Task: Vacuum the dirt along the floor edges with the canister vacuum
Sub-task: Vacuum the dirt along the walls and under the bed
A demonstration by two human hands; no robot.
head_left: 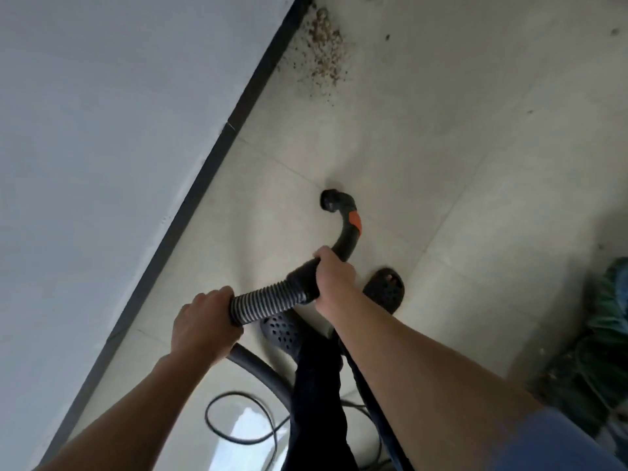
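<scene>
Both hands are curled tight on the vacuum hose (pixel 268 299): left hand (pixel 204 321) on the ribbed part, right hand (pixel 334 277) on the curved handle (pixel 346 239). The nozzle (pixel 331 200) sits off the baseboard (pixel 210 158). The dirt (pixel 323 52) lies farther along, against the baseboard. This looks like the approach; next the nozzle must reach forward to the dirt.

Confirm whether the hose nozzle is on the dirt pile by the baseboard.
No, the hose nozzle hangs over bare tile, well short of the dirt pile against the baseboard.
</scene>
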